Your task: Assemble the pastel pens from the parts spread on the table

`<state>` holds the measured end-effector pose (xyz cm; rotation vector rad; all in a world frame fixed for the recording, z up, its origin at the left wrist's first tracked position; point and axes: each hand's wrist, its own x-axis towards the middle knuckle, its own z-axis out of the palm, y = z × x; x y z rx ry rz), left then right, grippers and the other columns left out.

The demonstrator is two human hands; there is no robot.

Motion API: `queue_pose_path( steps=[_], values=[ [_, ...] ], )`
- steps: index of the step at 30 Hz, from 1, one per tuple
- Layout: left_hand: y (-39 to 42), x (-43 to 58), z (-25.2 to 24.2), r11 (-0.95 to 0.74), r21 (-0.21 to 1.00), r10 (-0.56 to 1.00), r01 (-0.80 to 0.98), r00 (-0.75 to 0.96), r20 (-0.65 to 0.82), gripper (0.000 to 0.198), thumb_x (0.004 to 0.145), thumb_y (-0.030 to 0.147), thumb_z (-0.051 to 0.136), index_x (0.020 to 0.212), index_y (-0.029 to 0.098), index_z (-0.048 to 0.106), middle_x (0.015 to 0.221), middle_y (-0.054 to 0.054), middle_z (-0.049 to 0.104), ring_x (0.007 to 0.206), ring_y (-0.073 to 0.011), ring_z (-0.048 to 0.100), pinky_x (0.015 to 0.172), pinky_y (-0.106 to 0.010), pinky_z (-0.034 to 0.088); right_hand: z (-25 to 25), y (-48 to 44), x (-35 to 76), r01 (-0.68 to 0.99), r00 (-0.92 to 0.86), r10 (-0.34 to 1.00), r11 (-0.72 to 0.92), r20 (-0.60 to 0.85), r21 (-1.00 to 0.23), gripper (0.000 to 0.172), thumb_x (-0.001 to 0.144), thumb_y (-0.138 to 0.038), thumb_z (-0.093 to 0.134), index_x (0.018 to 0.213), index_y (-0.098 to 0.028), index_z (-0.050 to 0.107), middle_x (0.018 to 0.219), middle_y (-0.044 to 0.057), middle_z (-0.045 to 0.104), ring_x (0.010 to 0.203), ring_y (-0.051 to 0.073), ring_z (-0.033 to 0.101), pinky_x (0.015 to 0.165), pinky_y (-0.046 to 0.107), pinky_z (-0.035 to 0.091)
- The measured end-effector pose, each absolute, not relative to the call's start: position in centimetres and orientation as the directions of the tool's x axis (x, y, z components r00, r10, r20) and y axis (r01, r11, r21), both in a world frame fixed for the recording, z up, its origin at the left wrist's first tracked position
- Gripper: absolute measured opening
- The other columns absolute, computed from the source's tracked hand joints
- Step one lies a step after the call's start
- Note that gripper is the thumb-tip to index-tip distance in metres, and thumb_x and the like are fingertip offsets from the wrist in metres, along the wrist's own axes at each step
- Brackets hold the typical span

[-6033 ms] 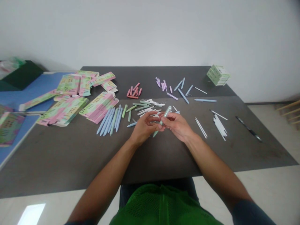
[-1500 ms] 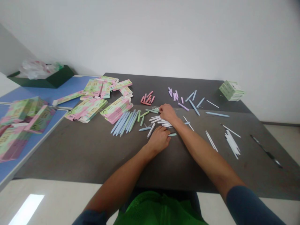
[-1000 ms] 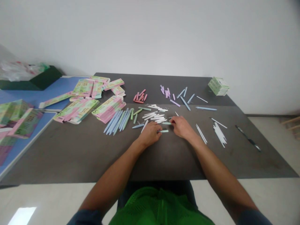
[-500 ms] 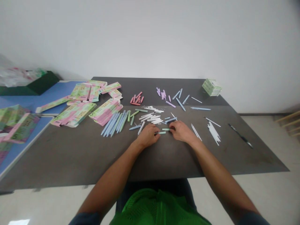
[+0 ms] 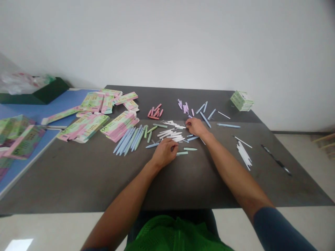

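Note:
My left hand [image 5: 165, 152] rests with curled fingers beside the white pieces [image 5: 172, 135] and a pale green piece [image 5: 182, 153]; whatever its fingertips hold is too small to name. A second green piece [image 5: 190, 149] lies just right of it. Farther forward, my right hand [image 5: 195, 126] reaches past the white pieces, its fingers at a purple piece [image 5: 190, 116]; whether they grip it is unclear. More purple pieces [image 5: 185, 107] lie beyond. Blue and green pens [image 5: 130, 139] lie in a row to the left. Red pieces [image 5: 155, 112] form a small pile.
Pink and green flat boxes [image 5: 120, 125] cover the left side. A green-white box stack [image 5: 242, 101] stands at the back right. White sticks [image 5: 244, 155], a blue pen [image 5: 228, 125] and a black pen [image 5: 276, 159] lie on the right. A dark green box [image 5: 39, 93] holds plastic bags.
My right hand has let go of the green piece and moved forward to the purple pieces. My left hand has stayed near its green piece. The view has shifted slightly.

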<state>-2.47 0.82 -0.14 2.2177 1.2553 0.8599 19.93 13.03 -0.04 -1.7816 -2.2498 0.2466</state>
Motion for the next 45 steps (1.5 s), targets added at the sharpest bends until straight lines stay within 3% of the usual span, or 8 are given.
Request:
queue_pose_path(
  steps=[7,14,20,24,31,35,40,45],
  values=[
    [0.9,-2.8,0.1,-0.47,0.662,0.88,0.584,0.369,0.3,0.016,0.09,0.018,0.057,0.088,0.019,0.073,0.092,-0.007,0.071,0.095,-0.0203,0.065,0.094,-0.034,0.051,-0.5,13.7,19.9,0.945,-0.233,0.972,0.227,0.004,-0.235,0.011,0.082,-0.013,0.064,0.084,-0.016,0.075,0.083,0.01,0.073,0.078,0.02,0.065,0.074,0.027,0.045],
    [0.6,-2.4,0.2,-0.464,0.66,0.885,0.591,0.342,0.316,0.016,0.09,0.017,0.057,0.096,0.018,0.072,0.095,-0.007,0.071,0.094,-0.0201,0.065,0.093,-0.034,0.051,0.4,10.6,19.5,0.952,-0.204,0.972,0.225,0.116,-0.206,0.028,0.073,-0.001,0.058,0.098,-0.01,0.065,0.104,0.019,0.065,0.099,0.029,0.058,0.088,0.035,0.042],
    [0.3,-1.3,-0.3,-0.402,0.697,0.916,0.593,0.254,0.311,0.026,0.088,0.02,0.064,0.114,0.019,0.067,0.096,-0.005,0.073,0.09,-0.0197,0.066,0.088,-0.033,0.053,0.2,3.1,16.4,0.733,-0.273,0.937,0.348,0.216,-0.585,0.015,0.082,-0.006,0.05,0.084,-0.021,0.054,0.083,0.005,0.061,0.078,0.019,0.054,0.073,0.03,0.039],
    [0.2,-0.9,-0.5,-0.47,0.705,0.882,0.532,0.314,0.351,0.018,0.09,0.022,0.062,0.107,0.022,0.07,0.1,-0.004,0.073,0.092,-0.0192,0.066,0.085,-0.031,0.052,-0.3,0.2,15.7,0.543,-0.103,0.985,0.17,0.136,-0.823,0.009,0.081,-0.016,0.057,0.085,-0.022,0.053,0.078,-0.001,0.061,0.073,0.017,0.056,0.07,0.028,0.04],
    [-0.3,0.1,-0.5,-0.484,0.763,0.864,0.428,0.374,0.338,0.01,0.088,0.019,0.062,0.089,0.022,0.072,0.091,-0.002,0.072,0.087,-0.0173,0.066,0.082,-0.029,0.049,0.3,-2.2,17.2,0.335,-0.049,0.998,0.047,0.032,-0.941,0.01,0.08,-0.029,0.063,0.079,-0.021,0.056,0.07,-0.003,0.059,0.065,0.015,0.055,0.063,0.027,0.042],
    [-0.6,0.4,-0.7,-0.434,0.79,0.887,0.433,0.356,0.293,0.009,0.088,0.021,0.061,0.088,0.021,0.07,0.088,-0.001,0.07,0.084,-0.0167,0.064,0.079,-0.029,0.048,1.3,-2.8,19.5,0.493,0.001,1.0,0.025,0.03,-0.869,0.014,0.082,-0.033,0.065,0.077,-0.02,0.063,0.072,-0.001,0.064,0.065,0.015,0.056,0.063,0.026,0.042],
    [-0.6,0.1,-1.0,-0.39,0.803,0.913,0.451,0.305,0.273,0.009,0.088,0.022,0.059,0.085,0.02,0.066,0.084,-0.001,0.068,0.078,-0.0159,0.061,0.076,-0.029,0.047,1.4,-2.5,26.2,0.835,0.226,0.964,-0.116,0.143,-0.537,0.009,0.083,-0.025,0.063,0.079,-0.021,0.07,0.081,0.005,0.071,0.076,0.018,0.063,0.072,0.028,0.044],
    [-0.6,-0.1,-1.0,-0.399,0.791,0.91,0.464,0.307,0.279,0.011,0.09,0.025,0.057,0.087,0.02,0.066,0.084,-0.001,0.067,0.08,-0.0165,0.061,0.078,-0.029,0.047,1.0,-3.3,32.6,0.872,0.443,0.891,-0.405,0.093,-0.275,0.014,0.085,-0.026,0.063,0.083,-0.019,0.075,0.089,0.011,0.075,0.086,0.024,0.069,0.076,0.031,0.047]
  ],
)
